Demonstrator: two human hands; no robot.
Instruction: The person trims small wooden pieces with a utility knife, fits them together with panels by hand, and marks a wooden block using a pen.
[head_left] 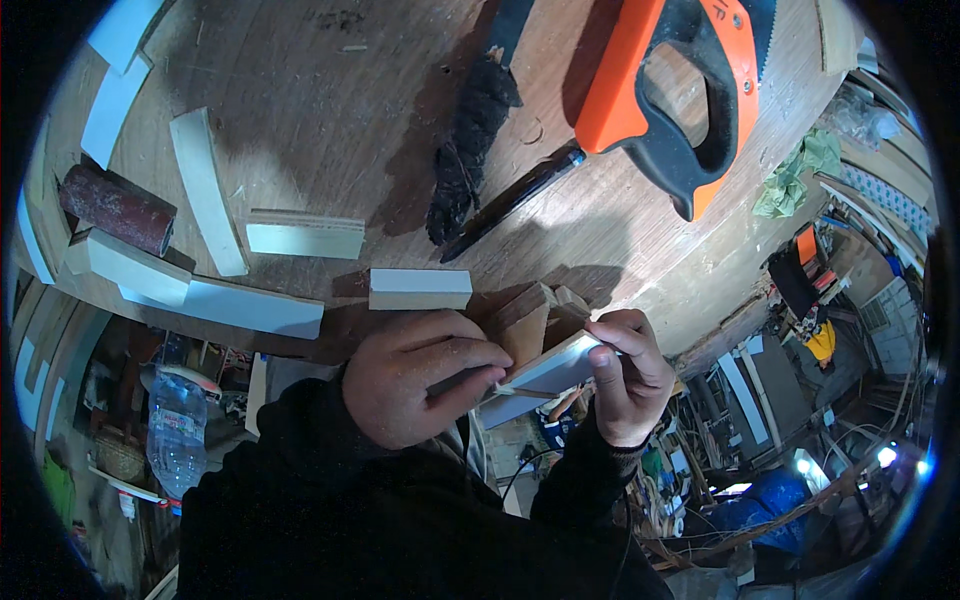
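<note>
At the near edge of the table, both hands hold a small wooden strip with a white face [553,367]. My left hand [428,378] is closed, its thumb and fingertips pinching the strip's left end. At the other end, my right hand [632,372] grips it between thumb and fingers. Bare wooden pieces [530,322] stand just behind the strip; whether they are joined to it, I cannot tell. A short white-faced block [420,288] lies just beyond my left hand.
A handsaw [727,110] with an orange and black handle lies at the far right. Beside it are a tool with a black-wrapped handle [475,140] and a dark pen-like stick [512,205]. A maroon roll [118,208] and several wooden strips [208,190] lie to the left.
</note>
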